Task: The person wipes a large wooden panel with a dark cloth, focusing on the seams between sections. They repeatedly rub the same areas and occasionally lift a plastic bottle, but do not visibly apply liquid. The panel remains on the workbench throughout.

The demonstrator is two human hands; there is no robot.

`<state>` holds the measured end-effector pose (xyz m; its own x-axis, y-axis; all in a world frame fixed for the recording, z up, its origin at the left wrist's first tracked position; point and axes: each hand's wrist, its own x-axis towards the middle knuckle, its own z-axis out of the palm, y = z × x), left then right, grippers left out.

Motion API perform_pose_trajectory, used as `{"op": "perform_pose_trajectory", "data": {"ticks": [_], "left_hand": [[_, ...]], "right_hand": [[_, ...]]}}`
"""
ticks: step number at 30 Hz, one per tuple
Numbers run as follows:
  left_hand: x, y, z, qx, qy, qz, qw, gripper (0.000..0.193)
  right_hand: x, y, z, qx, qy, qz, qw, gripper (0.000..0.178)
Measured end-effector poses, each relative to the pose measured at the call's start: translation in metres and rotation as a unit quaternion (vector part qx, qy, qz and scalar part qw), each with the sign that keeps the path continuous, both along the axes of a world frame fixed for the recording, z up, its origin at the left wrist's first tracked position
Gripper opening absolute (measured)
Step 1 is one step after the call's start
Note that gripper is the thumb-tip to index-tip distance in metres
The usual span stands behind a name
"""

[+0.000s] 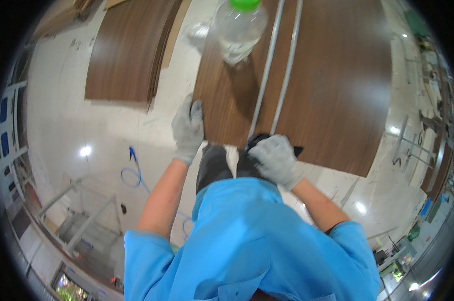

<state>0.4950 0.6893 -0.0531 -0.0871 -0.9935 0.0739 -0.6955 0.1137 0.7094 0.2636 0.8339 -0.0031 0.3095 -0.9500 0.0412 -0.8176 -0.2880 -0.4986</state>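
Note:
A large brown wood-grain panel [332, 85] lies in front of me. My left hand [188, 131], in a grey work glove, rests at its near left edge with fingers pointing forward and slightly apart. At the panel's near edge my right hand [275, 159], also gloved, is closed on a dark bundle that looks like black cloth [258, 141]. Its fingers hide most of the bundle. Two thin pale metal strips [287, 72] run lengthwise over the panel, their near ends by my right hand. A clear plastic jar [239, 30] with a green lid stands on the panel's far left part.
To the left, a stack of similar brown panels [126, 50] sits on the pale floor. A blue air hose with a blow gun [132, 153] lies on the floor at the left. Metal frames [89, 218] stand at lower left; racks and tools line the right side.

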Motion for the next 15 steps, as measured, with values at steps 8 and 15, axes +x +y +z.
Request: {"op": "perform_pose_trajectory", "data": {"ticks": [8, 15], "left_hand": [[-0.004, 0.001, 0.005, 0.003, -0.018, 0.020, 1.000, 0.040], [-0.002, 0.004, 0.006, 0.025, 0.008, 0.027, 0.999, 0.040]], "right_hand": [[0.069, -0.074, -0.004, -0.097, -0.039, 0.106, 0.989, 0.004], [-0.056, 0.027, 0.006, -0.018, 0.068, 0.031, 0.997, 0.010]]}}
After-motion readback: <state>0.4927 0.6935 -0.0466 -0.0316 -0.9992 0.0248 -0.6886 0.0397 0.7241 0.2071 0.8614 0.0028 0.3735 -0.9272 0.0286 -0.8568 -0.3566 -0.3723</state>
